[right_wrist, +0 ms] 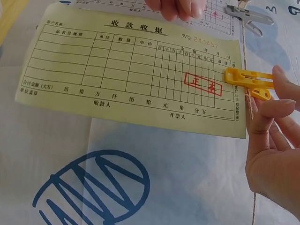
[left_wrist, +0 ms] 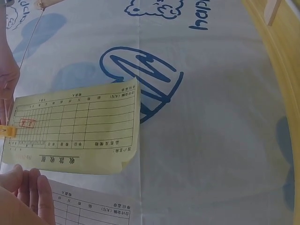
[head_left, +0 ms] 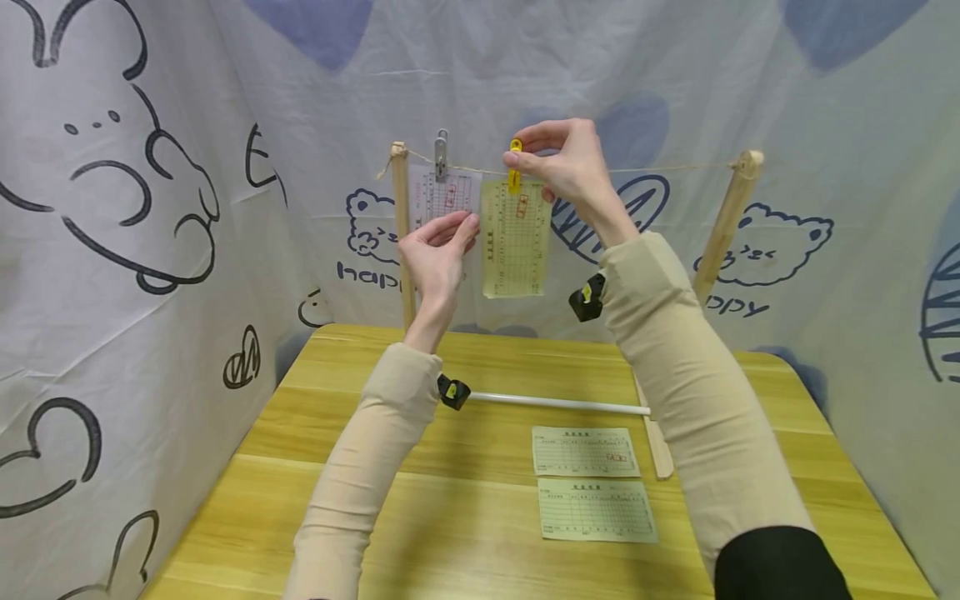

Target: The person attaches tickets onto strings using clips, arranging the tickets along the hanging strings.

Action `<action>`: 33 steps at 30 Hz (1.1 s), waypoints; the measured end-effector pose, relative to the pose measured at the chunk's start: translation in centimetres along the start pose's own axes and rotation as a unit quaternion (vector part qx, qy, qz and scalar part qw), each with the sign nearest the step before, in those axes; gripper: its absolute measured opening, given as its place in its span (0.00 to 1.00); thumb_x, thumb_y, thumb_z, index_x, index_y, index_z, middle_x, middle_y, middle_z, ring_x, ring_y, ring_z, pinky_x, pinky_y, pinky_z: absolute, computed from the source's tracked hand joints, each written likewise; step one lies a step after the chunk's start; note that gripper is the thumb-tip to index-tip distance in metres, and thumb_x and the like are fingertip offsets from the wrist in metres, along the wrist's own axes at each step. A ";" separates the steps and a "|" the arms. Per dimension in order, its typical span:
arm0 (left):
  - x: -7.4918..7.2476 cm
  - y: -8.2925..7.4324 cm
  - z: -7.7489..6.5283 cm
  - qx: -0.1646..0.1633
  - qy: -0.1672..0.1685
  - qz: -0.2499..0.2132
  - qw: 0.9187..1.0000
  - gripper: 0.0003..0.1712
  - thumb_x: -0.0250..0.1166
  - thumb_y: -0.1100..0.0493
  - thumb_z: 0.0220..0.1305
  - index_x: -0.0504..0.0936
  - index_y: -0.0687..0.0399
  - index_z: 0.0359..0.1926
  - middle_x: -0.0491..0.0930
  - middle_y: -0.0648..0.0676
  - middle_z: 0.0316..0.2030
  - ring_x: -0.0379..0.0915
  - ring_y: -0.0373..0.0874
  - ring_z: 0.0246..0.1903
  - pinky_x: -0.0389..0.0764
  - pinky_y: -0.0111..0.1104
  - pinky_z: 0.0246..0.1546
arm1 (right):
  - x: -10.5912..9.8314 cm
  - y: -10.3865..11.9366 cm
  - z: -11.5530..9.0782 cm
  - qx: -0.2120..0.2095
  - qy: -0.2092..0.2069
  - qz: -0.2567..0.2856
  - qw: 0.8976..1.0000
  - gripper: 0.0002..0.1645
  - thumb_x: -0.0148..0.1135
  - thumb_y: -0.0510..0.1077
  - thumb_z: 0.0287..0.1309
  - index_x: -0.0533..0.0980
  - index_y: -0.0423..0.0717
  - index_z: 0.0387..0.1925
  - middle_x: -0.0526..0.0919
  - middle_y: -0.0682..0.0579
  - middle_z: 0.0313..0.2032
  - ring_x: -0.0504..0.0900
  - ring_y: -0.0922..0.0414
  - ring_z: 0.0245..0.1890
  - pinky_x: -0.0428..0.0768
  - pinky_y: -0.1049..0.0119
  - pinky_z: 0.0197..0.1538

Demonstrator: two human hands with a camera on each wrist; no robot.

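My right hand (head_left: 572, 162) pinches a yellow clothespin (head_left: 514, 167) between thumb and fingers at the string (head_left: 645, 169). The clothespin's jaws sit over the top edge of a yellow receipt slip (head_left: 516, 242), which hangs down with a red stamp near its top. My left hand (head_left: 441, 254) is raised just left of the slip, thumb and fingertips close together near its edge with nothing held. Behind the left fingers hangs a white receipt slip (head_left: 461, 190), clipped to the string by a grey clothespin (right_wrist: 248, 18).
Wooden posts (head_left: 402, 233) (head_left: 729, 221) hold the string at both ends. On the wooden table (head_left: 450, 517) lie two more receipt slips (head_left: 585, 452) (head_left: 597, 510), one above the other. A white rod (head_left: 555, 403) runs behind them to a wooden foot (head_left: 658, 446).
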State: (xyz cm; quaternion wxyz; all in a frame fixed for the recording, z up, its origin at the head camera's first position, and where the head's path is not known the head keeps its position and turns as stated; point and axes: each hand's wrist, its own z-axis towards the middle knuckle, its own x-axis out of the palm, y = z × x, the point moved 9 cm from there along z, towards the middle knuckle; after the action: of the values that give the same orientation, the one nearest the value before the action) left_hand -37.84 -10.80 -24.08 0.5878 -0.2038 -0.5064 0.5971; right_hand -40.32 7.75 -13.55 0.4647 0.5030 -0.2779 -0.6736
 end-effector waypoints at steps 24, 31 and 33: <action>0.0 0.4 0.1 -0.007 0.004 0.013 1.000 0.13 0.74 0.66 0.58 0.87 0.70 0.43 0.87 0.70 0.42 0.86 0.35 0.30 0.89 0.34 0.43 | -0.1 -0.2 0.0 0.008 -0.003 -0.008 1.000 0.25 0.73 0.49 0.59 0.80 0.46 0.57 0.85 0.52 0.47 0.76 0.60 0.24 0.70 0.72 0.18; -0.1 0.3 0.1 0.000 0.001 0.009 1.000 0.12 0.73 0.68 0.58 0.86 0.71 0.42 0.87 0.70 0.41 0.86 0.35 0.29 0.89 0.35 0.43 | -0.2 -0.3 0.0 0.007 -0.006 -0.011 1.000 0.24 0.72 0.48 0.59 0.81 0.46 0.56 0.86 0.52 0.46 0.76 0.61 0.23 0.70 0.72 0.18; -0.1 0.2 0.1 0.001 0.000 0.008 1.000 0.12 0.73 0.68 0.58 0.86 0.72 0.42 0.87 0.70 0.41 0.86 0.35 0.29 0.89 0.36 0.43 | -0.1 -0.3 0.0 0.006 -0.006 -0.012 1.000 0.24 0.72 0.48 0.60 0.81 0.46 0.56 0.85 0.52 0.46 0.76 0.61 0.24 0.70 0.72 0.18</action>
State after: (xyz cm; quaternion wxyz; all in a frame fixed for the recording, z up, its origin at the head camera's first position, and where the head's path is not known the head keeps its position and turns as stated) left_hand -38.07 -10.85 -24.26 0.5834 -0.2069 -0.5040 0.6023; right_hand -40.37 8.00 -13.73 0.4516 0.5050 -0.2785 -0.6808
